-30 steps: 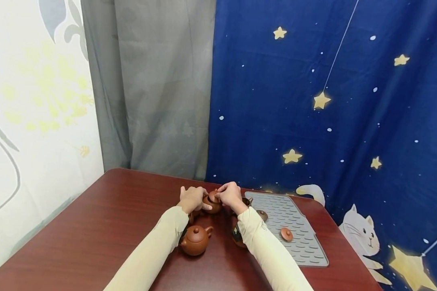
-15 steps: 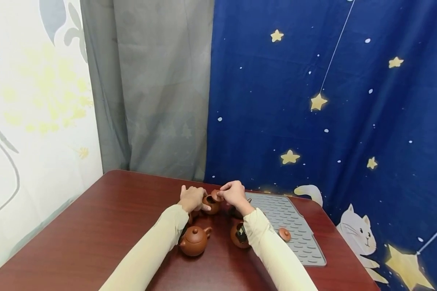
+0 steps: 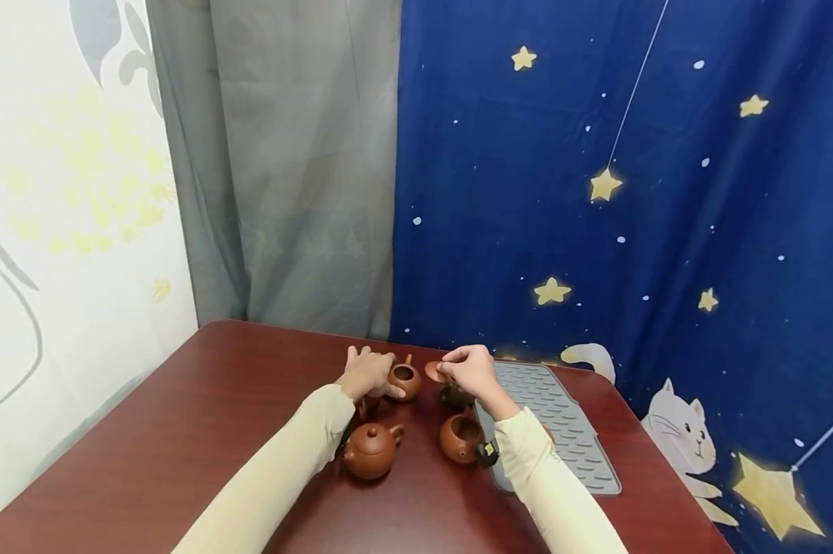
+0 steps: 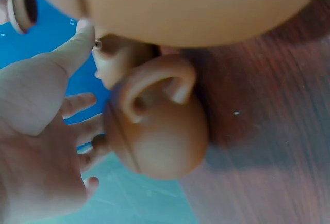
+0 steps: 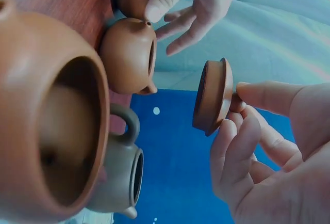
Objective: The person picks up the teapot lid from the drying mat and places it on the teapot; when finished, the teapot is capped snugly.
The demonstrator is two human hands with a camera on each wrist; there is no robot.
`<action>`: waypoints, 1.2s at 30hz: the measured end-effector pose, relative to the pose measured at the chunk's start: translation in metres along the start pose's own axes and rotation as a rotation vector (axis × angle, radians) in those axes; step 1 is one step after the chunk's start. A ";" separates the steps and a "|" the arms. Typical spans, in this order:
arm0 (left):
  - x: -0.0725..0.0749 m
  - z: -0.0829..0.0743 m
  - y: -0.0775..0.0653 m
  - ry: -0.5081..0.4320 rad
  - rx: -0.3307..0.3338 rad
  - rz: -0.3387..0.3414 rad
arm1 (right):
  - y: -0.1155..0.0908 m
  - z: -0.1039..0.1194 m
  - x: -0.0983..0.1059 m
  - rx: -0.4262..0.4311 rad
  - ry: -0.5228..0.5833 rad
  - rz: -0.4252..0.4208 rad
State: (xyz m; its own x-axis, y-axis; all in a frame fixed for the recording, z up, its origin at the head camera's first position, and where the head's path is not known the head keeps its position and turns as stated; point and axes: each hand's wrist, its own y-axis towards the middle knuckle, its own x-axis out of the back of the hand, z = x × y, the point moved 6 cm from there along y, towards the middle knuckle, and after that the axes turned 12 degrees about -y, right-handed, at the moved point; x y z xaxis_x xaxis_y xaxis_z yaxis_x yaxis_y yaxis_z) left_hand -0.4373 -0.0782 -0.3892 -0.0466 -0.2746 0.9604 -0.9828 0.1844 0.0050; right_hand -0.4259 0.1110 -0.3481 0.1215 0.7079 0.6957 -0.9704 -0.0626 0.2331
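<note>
My right hand holds a reddish-brown clay teapot lid, pinching its knob between thumb and fingers. The lid is in the air, tilted on edge, with its underside turned toward the teapots. At the back stands a small lidless clay teapot, its round mouth uncovered. My left hand is beside it, and in the right wrist view the thumb touches the spout tip. The other left fingers are spread loosely near another clay teapot, which the arm mostly hides in the head view.
Nearer me stand a lidded clay teapot on the left and a lidless one on the right. A dark lidless teapot stands below the right hand. A grey ridged mat lies right; one lid on it is mostly behind my sleeve.
My right hand has lifted the lid off the back teapot and carried it to the right, uncovering the mouth. The left hand has stayed nearly in place.
</note>
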 end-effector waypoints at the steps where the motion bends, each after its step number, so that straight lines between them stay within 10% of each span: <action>1: 0.002 -0.002 -0.001 -0.001 -0.008 -0.001 | -0.001 -0.002 0.003 -0.004 0.002 -0.003; 17: 0.008 -0.050 -0.045 -0.223 -0.225 0.058 | -0.025 -0.020 0.030 0.056 -0.038 -0.020; 36: -0.026 -0.101 -0.072 -0.281 -0.341 0.065 | -0.054 -0.042 0.039 0.059 -0.084 0.031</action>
State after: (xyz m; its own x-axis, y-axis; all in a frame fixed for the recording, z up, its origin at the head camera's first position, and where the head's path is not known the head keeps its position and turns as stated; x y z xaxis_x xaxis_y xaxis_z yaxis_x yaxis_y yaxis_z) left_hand -0.3470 0.0111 -0.3868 -0.1995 -0.4890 0.8492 -0.8632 0.4979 0.0839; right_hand -0.3776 0.1715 -0.3626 0.1113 0.6435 0.7573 -0.9603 -0.1266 0.2487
